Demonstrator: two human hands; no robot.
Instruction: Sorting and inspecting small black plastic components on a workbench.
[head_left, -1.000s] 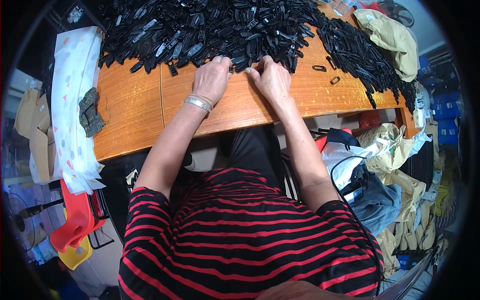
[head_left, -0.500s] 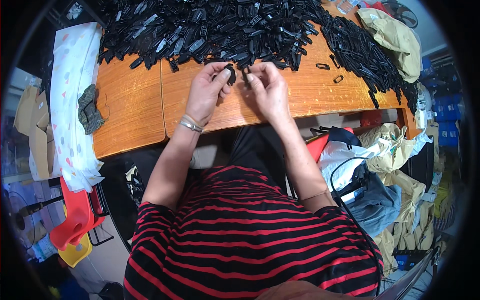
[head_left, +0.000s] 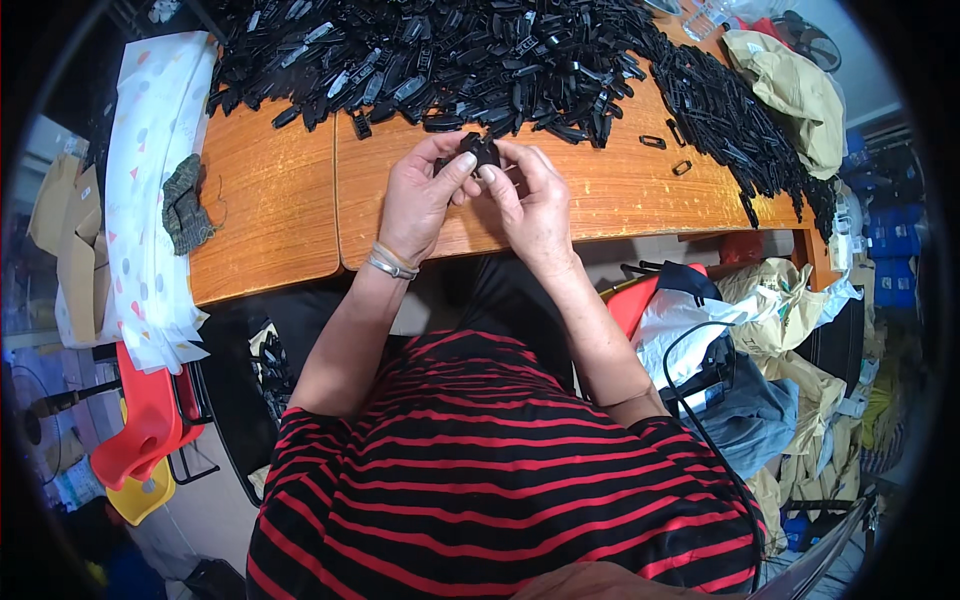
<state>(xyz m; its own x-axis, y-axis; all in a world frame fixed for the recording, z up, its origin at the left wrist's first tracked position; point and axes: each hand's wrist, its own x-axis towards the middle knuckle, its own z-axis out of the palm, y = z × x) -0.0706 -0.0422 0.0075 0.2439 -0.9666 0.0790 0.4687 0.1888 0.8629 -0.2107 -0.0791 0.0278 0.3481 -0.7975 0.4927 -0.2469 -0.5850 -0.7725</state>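
My left hand (head_left: 420,192) pinches a small black plastic piece (head_left: 482,151) over the near part of the wooden table. From the other side my right hand (head_left: 533,203) grips a black part that meets it, thumbs almost touching. Where one part ends and the other begins is hard to see, as the fingers cover much of both. Just beyond my hands spreads a large heap of black plastic pieces (head_left: 440,65), long and narrow, some shaped like clips.
A second heap of slim black parts (head_left: 730,125) covers the table's right side, with loose oblong frames (head_left: 682,167) beside it. White patterned sheeting (head_left: 150,200) and a dark knitted glove (head_left: 185,205) lie left. Red chairs (head_left: 145,430) and paper bags (head_left: 775,300) stand around.
My hands have come together, and the black parts they held separately now touch. The whole view has shifted slightly.
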